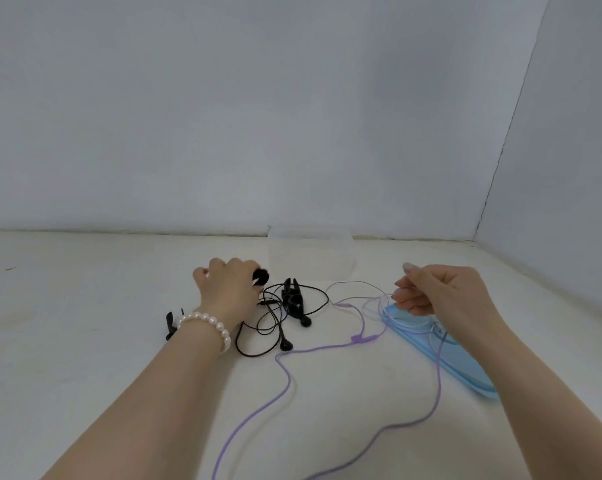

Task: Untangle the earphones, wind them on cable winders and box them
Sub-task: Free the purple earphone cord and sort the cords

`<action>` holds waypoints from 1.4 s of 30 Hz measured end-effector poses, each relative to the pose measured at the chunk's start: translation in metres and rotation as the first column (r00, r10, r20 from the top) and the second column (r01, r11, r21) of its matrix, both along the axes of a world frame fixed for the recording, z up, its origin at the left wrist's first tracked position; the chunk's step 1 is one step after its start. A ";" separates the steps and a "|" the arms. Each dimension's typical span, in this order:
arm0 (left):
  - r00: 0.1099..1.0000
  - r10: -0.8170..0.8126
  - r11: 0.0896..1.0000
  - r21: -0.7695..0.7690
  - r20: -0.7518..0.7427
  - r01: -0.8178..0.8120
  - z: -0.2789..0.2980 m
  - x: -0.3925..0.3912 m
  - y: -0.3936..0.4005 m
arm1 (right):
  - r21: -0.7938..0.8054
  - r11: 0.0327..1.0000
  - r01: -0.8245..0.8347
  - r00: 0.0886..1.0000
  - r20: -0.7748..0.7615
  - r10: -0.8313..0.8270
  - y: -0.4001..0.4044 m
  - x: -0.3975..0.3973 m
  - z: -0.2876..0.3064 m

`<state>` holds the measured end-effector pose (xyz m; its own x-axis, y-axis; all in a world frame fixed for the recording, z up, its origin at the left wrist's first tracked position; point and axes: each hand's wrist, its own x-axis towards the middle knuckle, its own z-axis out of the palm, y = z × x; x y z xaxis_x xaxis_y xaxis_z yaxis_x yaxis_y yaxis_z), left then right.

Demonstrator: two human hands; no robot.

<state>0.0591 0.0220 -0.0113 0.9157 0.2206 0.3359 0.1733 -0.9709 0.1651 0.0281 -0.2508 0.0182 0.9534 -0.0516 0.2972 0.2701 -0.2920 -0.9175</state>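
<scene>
Black earphones [278, 323] lie in a loose tangle at the table's middle, with two earbuds near the front of the tangle. My left hand [228, 289], a pearl bracelet on its wrist, grips a small black piece at the tangle's far left. A black cable winder [292, 297] lies within the loops; a second black winder [171, 323] pokes out beside my left wrist. Purple earphones [285, 375] trail in long curves toward me. My right hand [431, 292] pinches the purple cable's pale upper strands above a light blue lid [458, 362].
A clear plastic box [311, 252] stands against the back wall behind the tangle. White walls close off the back and right side. The white table [85, 289] stretches to the left.
</scene>
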 end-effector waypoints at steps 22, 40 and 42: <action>0.877 -0.456 -0.406 -0.913 0.154 -0.051 0.021 -0.042 -0.078 | 0.616 0.754 -0.227 0.920 -0.119 0.373 0.020 -0.012 0.002; 0.811 -0.525 -0.337 -0.938 0.257 0.080 0.015 -0.050 -0.091 | 0.657 0.753 0.047 0.946 -0.271 0.178 0.010 0.001 -0.001; 0.776 -0.561 -0.330 -0.938 0.286 0.107 0.014 -0.050 -0.091 | 0.689 0.722 0.064 0.928 -0.306 0.210 0.012 0.001 -0.003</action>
